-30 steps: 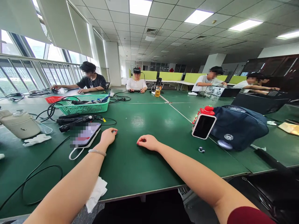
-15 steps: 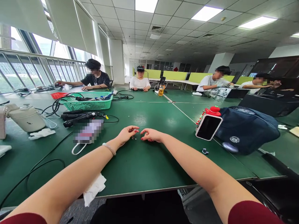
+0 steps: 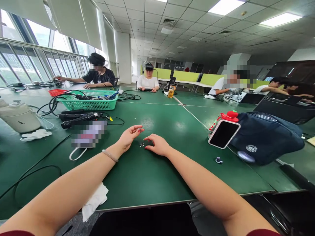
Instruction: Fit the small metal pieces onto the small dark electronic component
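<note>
Small dark and silvery pieces (image 3: 142, 145) lie in a little cluster on the green table (image 3: 147, 177), too small to name. My right hand (image 3: 158, 145) is just right of them, thumb and fingers apart and curved toward them, with nothing visible between. Up and to the left of the cluster, my left hand (image 3: 128, 137) is raised slightly, its thumb and forefinger pinched. A tiny shiny bit shows at those fingertips, but I cannot make out what it is. A pale bangle (image 3: 110, 155) circles my left wrist.
On the left are a phone (image 3: 89, 134), black cables, a green basket (image 3: 91, 104) and a beige bottle (image 3: 21, 115). A propped phone (image 3: 223, 133), a dark blue bag (image 3: 265, 137) and a small dark object (image 3: 218, 160) sit at right. Several people work around the table.
My left hand has come rightward from beside the phone toward my right hand, then lifted a little. My right hand has opened from a pinch, and the small pieces now show on the table.
</note>
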Demonstrator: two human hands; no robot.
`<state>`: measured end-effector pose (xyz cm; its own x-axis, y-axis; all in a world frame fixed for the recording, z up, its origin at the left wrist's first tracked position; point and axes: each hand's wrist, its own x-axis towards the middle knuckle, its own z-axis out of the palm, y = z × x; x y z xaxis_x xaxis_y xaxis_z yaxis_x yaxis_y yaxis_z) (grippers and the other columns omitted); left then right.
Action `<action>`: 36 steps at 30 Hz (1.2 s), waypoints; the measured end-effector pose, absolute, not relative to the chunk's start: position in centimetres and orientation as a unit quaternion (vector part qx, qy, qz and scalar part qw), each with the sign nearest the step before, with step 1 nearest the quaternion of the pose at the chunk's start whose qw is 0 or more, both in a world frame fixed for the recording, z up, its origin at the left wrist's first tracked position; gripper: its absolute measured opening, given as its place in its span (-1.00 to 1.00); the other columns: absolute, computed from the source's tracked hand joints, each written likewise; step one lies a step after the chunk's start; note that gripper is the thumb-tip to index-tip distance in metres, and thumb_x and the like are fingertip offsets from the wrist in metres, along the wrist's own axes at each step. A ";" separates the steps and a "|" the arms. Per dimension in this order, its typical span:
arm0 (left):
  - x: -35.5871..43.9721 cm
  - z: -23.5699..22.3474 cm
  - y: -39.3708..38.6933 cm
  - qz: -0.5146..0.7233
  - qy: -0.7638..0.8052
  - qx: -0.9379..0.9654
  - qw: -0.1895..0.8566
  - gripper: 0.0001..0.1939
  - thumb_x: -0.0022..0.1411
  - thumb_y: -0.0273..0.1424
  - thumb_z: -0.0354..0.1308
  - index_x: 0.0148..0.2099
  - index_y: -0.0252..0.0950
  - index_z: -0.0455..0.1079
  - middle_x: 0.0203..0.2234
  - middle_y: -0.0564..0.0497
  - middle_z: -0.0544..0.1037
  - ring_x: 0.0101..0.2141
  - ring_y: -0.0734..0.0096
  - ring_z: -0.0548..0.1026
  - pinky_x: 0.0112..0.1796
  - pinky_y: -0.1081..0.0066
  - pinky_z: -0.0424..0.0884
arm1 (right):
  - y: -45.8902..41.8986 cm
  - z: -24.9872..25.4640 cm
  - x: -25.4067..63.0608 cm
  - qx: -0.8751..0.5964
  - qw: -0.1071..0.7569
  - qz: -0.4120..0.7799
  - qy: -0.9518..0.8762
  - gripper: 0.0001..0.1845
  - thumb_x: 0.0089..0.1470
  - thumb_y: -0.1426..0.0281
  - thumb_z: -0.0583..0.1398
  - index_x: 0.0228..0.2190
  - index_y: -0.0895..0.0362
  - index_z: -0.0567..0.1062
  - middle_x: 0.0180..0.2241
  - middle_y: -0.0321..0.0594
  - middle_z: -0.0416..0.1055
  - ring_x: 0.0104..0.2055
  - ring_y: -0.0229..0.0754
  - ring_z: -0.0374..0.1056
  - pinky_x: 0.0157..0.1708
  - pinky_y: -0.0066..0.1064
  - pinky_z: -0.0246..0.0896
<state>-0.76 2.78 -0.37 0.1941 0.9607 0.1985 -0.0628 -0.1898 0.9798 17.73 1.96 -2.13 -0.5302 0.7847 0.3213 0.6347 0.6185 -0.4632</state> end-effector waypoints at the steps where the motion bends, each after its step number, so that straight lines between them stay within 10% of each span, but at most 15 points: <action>1: -0.9 -0.5 3.0 0.496 0.408 0.589 0.491 -0.57 0.05 -0.20 0.14 -0.07 -0.35 0.34 -0.16 -0.15 0.50 -0.12 0.31 0.42 -0.08 0.29 0.27 | 2.0 -2.1 17.5 -0.395 0.257 0.126 -0.873 -0.58 -0.07 0.29 0.24 -0.11 0.07 0.42 -0.20 -0.20 0.34 -0.22 -0.24 0.24 -0.20 -0.40 0.13; 10: -0.6 -0.9 2.7 0.334 0.547 0.723 0.258 -0.74 0.16 -0.30 -0.03 -0.18 -0.21 0.43 -0.28 0.02 0.57 -0.26 0.36 0.47 -0.19 0.36 0.33 | 2.4 -2.6 17.1 -0.358 0.227 0.081 -0.902 -0.80 0.06 0.32 0.15 -0.29 0.06 0.54 -0.25 -0.20 0.42 -0.24 -0.22 0.22 -0.14 -0.36 0.08; 25: -0.1 -1.9 2.3 0.355 0.469 0.712 0.384 -0.62 0.04 -0.34 0.13 -0.04 -0.26 0.38 -0.28 -0.05 0.55 -0.40 0.41 0.49 -0.26 0.34 0.42 | 1.8 -1.6 18.1 -0.448 0.370 0.337 -0.741 -0.86 -0.11 0.50 0.19 -0.41 0.14 0.52 -0.41 -0.30 0.49 -0.36 -0.29 0.37 -0.24 -0.45 0.23; 36: -0.1 -1.1 1.9 0.347 0.483 0.732 0.331 -0.61 0.00 -0.33 0.17 -0.06 -0.22 0.41 -0.31 0.00 0.56 -0.34 0.36 0.50 -0.24 0.36 0.41 | 1.5 -1.4 17.6 -0.467 0.387 0.295 -0.738 -0.86 -0.06 0.44 0.14 -0.44 0.12 0.51 -0.45 -0.31 0.47 -0.40 -0.29 0.34 -0.30 -0.45 0.21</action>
<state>-0.15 1.87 -1.10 0.2922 0.9375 0.1890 0.4777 -0.3143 0.8204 17.65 1.53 -1.37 -0.2637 0.9182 0.2955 0.4617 0.3892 -0.7971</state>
